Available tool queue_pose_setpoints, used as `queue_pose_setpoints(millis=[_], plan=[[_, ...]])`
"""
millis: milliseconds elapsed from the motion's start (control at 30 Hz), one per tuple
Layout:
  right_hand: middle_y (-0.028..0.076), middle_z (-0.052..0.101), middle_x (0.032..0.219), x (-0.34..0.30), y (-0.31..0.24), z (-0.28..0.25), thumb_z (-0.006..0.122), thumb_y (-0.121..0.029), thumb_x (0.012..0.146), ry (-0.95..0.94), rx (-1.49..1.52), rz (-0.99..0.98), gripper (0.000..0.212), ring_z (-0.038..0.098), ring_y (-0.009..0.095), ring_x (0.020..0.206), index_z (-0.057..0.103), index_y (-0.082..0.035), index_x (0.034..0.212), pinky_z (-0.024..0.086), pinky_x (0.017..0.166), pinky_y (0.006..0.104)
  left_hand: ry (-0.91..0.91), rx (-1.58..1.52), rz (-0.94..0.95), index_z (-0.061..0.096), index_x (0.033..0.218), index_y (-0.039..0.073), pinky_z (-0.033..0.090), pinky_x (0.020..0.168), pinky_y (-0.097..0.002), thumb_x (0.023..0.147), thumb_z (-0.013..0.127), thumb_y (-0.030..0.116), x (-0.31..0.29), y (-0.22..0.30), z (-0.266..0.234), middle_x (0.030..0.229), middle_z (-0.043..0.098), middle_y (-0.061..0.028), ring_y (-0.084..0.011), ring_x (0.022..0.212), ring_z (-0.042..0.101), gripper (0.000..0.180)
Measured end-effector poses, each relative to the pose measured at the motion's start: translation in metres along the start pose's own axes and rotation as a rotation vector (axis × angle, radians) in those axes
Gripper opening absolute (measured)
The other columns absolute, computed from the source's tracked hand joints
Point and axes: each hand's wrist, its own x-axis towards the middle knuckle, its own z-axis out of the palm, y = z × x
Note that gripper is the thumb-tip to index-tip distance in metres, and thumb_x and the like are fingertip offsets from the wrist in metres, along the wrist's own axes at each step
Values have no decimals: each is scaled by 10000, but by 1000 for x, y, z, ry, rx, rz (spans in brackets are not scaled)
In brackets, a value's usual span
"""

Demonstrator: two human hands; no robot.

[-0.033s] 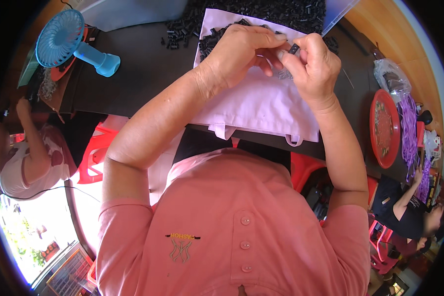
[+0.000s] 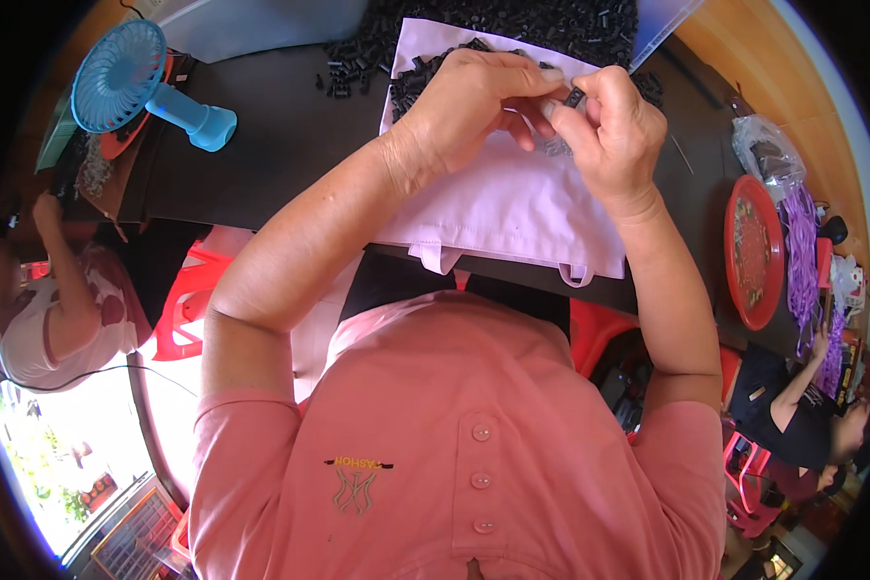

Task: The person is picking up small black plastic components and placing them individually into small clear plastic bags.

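Observation:
Between the thumb and forefinger of my right hand (image 2: 617,135) is a small black plastic piece (image 2: 575,98). Close beside it, at the far part of the table, the thumb and forefinger of my left hand (image 2: 478,101) are pinched together. Whatever they grip is too small or hidden to make out. Both hands are above a pale pink cloth bag (image 2: 512,208) with short handles at its near edge. More black pieces (image 2: 411,87) lie on the bag behind my left hand. Under the hands sit some small clear bits (image 2: 558,147), partly covered.
A large heap of black pieces (image 2: 551,24) spreads behind the bag on the dark table (image 2: 261,126). To the left stands a blue fan (image 2: 121,77). At right are a red tray (image 2: 752,251), purple strands (image 2: 799,261) and a plastic bag (image 2: 768,145). Other people sit at both sides.

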Motion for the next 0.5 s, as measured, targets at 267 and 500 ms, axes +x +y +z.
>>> queue_pose_setpoints(millis=[267, 500], plan=[[37, 566, 671, 6, 0, 4, 833, -182, 695, -51, 241, 190, 527, 588, 165, 616, 596, -99, 1158, 495, 586, 285, 254, 321, 284, 680, 895, -47, 506, 614, -270, 864, 688, 137, -8, 30, -5, 797, 672, -115, -171, 669, 637, 186], [-38, 573, 716, 11, 15, -18, 719, -42, 849, 86, 455, 450, 267, 483, 26, 647, 638, -30, 1104, 396, 589, 182, 616, 982, 716, 685, 884, -48, 466, 555, -295, 797, 720, 166, -8, 193, -48, 747, 654, -125, -197, 638, 617, 234]])
